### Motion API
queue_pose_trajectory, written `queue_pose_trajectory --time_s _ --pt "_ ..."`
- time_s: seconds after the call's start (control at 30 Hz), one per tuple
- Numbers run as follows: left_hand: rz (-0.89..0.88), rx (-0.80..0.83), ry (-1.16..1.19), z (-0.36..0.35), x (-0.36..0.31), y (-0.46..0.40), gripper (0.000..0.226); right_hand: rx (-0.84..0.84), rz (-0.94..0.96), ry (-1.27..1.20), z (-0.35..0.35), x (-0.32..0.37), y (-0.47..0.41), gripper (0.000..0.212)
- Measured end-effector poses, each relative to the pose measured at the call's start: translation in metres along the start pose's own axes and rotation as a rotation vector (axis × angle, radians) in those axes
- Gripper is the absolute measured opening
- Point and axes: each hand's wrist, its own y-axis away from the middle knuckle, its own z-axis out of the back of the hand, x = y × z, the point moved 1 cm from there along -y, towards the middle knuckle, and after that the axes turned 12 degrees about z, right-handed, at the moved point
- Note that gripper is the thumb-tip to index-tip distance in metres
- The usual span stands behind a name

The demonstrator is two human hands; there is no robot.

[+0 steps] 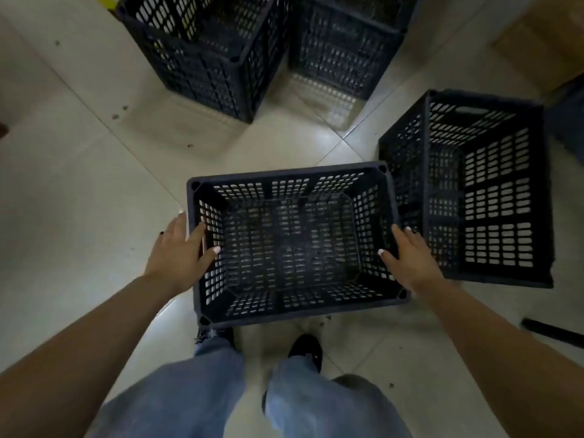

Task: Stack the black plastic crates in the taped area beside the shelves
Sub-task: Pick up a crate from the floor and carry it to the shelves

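Note:
An empty black slatted crate [294, 311] stands upright right in front of my feet, its opening facing up. My left hand [180, 251] lies over its left rim, fingers spread and pointing forward, thumb inside the wall. My right hand [410, 260] lies the same way over the right rim. Neither hand is closed around the rim. A second crate [493, 191] lies tipped on its side just to the right, almost touching. Two more crates [202, 55] [344, 49] stand side by side farther ahead; a yellow-and-black tape strip [106, 1] shows at the top left.
Pale floor tiles [79, 184] surround the crates, with open floor on the left. A brown cardboard box [546, 42] sits at the top right. A dark bar [553, 333] lies on the floor at the right. My legs in jeans and dark shoes stand behind the near crate.

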Motion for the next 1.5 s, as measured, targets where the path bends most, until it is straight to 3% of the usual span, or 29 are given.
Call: queue_pose_trajectory --time_s 0.1,0.2,0.37,0.53,0.7,0.83,0.97,1.27,1.5 --pt "0.064 -0.024 -0.076 -0.033 0.008 -0.027 0.072 -0.035 -0.069 -0.014 -0.018 -0.014 -0.03 0.073" --pt "0.11 -0.035 -0.004 -0.057 0.005 -0.047 0.071 -0.035 -0.098 -0.08 -0.037 -0.025 -0.055 0.075" --pt "0.237 0.132 0.304 -0.074 0.001 -0.065 0.068 -0.016 -0.075 -0.076 -0.057 -0.031 -0.078 0.076" --pt "0.345 0.128 0.483 -0.075 -0.003 -0.065 0.066 -0.088 -0.117 -0.119 -0.048 -0.03 -0.083 0.072" --pt "0.287 0.073 0.373 -0.053 0.008 -0.045 0.057 -0.127 -0.125 -0.133 -0.019 -0.019 -0.049 0.064" --pt "0.233 0.07 0.325 -0.005 0.02 -0.009 0.057 -0.134 -0.117 -0.102 0.011 0.005 0.011 0.058" --pt "0.237 0.062 0.25 0.063 0.048 0.036 0.059 -0.148 -0.111 -0.023 0.064 0.051 0.073 0.025" --pt "0.329 -0.019 0.383 0.234 0.138 0.128 0.052 -0.165 -0.023 0.1 0.17 0.197 0.181 0.035" --pt "0.302 -0.077 0.446 0.34 0.211 0.153 0.039 -0.233 0.117 0.128 0.229 0.302 0.183 0.029"
